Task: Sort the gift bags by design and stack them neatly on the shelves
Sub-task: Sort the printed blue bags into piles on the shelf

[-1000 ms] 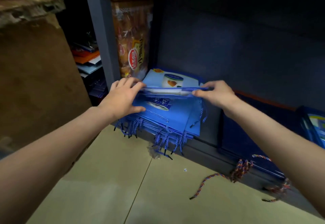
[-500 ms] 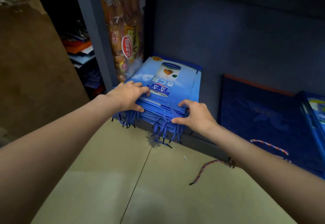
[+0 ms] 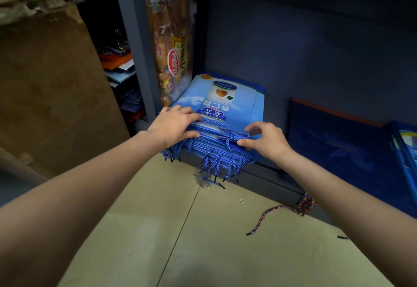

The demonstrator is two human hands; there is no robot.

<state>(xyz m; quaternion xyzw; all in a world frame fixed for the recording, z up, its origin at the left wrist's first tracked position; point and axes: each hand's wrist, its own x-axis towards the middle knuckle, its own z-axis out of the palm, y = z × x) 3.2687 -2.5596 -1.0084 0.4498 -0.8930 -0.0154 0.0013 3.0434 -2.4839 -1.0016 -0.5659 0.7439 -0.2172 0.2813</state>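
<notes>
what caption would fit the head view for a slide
Both hands, left and right, square up a stack of light blue gift bags on the bottom shelf.

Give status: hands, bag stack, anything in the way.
Left hand flat on light-blue bag stack. Right hand pinching front edge. Rope handles dangle over shelf edge; nothing blocking.

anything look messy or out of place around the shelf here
Yes. A loose red, white and blue cord trails over the floor right of the stack of blue gift bags, clear of any bag. The stack's own blue handle cords dangle tangled over the shelf's front edge.
</notes>
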